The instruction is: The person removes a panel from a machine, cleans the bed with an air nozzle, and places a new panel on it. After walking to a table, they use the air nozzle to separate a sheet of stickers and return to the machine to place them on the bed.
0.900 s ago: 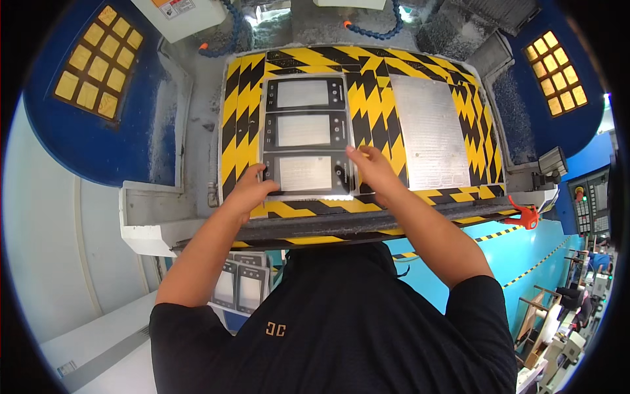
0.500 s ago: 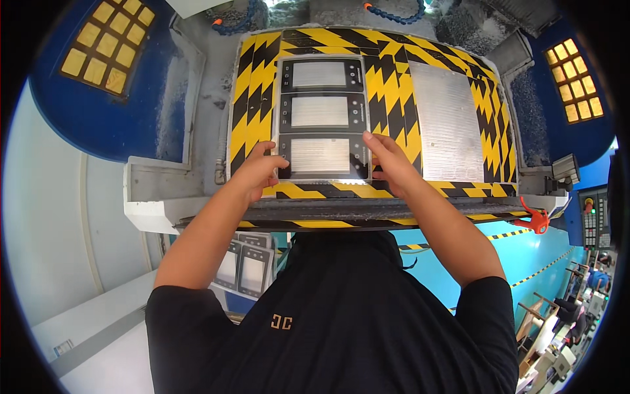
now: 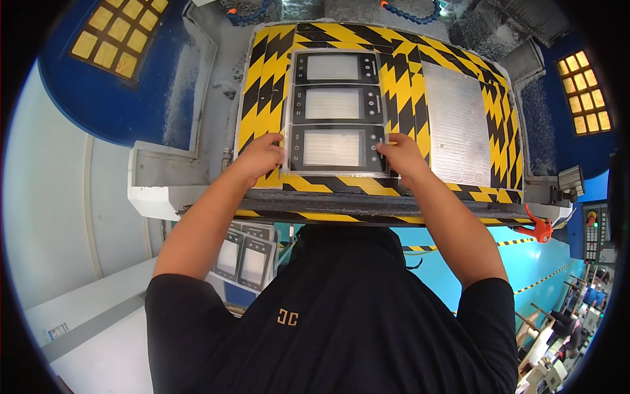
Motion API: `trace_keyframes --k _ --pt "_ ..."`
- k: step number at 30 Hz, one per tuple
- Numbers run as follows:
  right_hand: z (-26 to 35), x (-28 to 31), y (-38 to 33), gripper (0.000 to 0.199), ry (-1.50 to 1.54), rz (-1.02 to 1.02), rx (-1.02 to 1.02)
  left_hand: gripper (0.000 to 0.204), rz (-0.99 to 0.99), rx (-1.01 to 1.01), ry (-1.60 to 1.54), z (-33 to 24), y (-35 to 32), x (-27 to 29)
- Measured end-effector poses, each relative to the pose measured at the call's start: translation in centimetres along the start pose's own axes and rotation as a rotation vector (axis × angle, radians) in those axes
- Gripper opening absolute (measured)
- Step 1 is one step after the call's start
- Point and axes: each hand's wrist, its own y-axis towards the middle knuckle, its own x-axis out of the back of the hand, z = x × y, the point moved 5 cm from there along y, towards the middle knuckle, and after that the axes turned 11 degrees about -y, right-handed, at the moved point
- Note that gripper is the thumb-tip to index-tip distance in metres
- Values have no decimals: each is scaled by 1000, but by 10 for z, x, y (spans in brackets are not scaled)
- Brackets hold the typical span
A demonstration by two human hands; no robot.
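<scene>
Three black-framed panels with pale rectangular windows, the nearest one a black-framed panel (image 3: pixel 296 146), lie in a column on a clear-bordered sheet (image 3: pixel 338 174). The sheet rests on a bed (image 3: pixel 262 121) covered in yellow-and-black striped tape. At the sheet's left edge, my left hand (image 3: pixel 264 156) is closed, its fingertips pinching the border. My right hand (image 3: pixel 405 159) grips the opposite edge, with a fingertip over the dark right end of the nearest panel. Parts of both hands' fingers are hidden.
A bare ribbed plate (image 3: pixel 457 125) is set in the bed's right half. Blue hoses with orange tips (image 3: pixel 410 18) stand at the back. An orange air gun (image 3: pixel 539 226) hangs at the front right. More panels (image 3: pixel 252 262) lie below my left arm.
The whole view has shifted slightly. My left hand's fingers have drawn together at the sheet's edge, and my right fingertip has come down onto the end of the nearest panel.
</scene>
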Motion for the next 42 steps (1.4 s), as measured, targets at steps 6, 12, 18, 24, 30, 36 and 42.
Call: trace_keyframes --k 6,12,18,24,30,36,42 --pt "-3 22 26 15 76 104 -15 12 -142 94 366 10 -1 3" --pt "-7 18 27 14 45 165 -7 12 -201 169 390 16 0 -2" --pt "-3 18 24 16 86 210 21 23 -199 91 702 6 -7 -10" --pt "-3 22 26 16 130 241 28 28 -290 103 804 -1 -13 -15" --pt "4 27 25 20 86 255 66 10 -384 44 527 6 -19 -12" --pt "6 29 28 22 65 249 60 2 -353 246 91 18 -19 -16" --pt "9 29 32 22 42 280 84 6 -351 103 257 25 -13 -11"
